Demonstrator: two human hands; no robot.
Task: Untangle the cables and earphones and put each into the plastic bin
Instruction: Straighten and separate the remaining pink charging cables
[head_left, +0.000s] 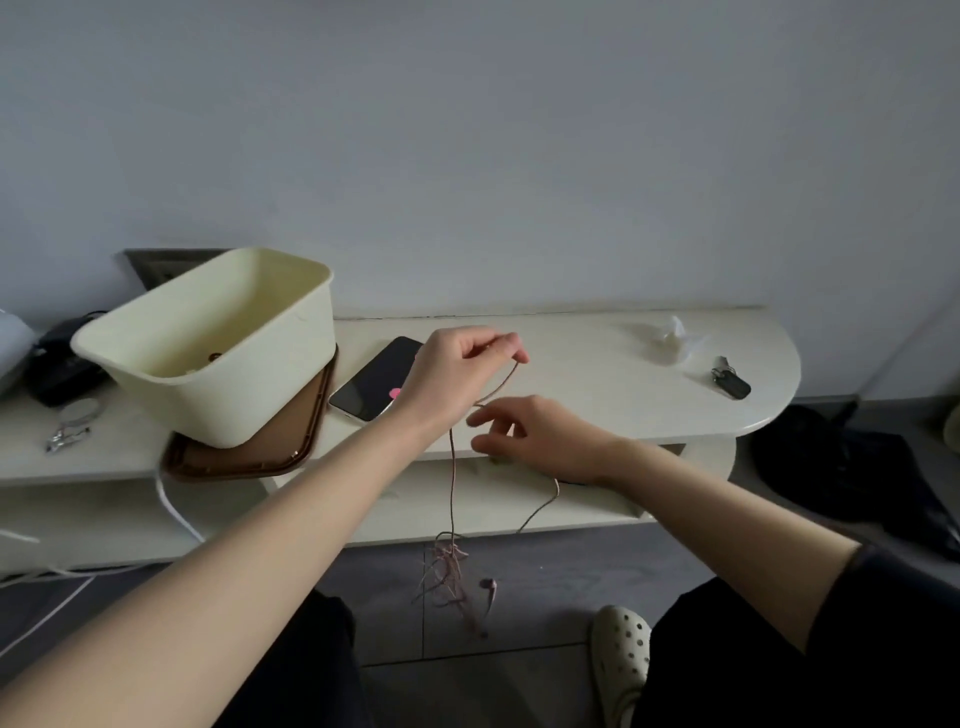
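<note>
Earphones half untangled, not yet binned.
Left hand (457, 364) pinches the pink earphone cord (453, 467); right hand (540, 436) loose-fingered beside it; knot (447, 571) dangles; plastic bin (291, 364) waits left.

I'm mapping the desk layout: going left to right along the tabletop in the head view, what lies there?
Crumpled silver wrapper → cream plastic bin on a brown tray → black smartphone → crumpled white tissue → dark key fob.

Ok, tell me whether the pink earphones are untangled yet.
Still tangled: the pink earphones hang in a knotted clump below the left hand, pinching the cord.
</note>
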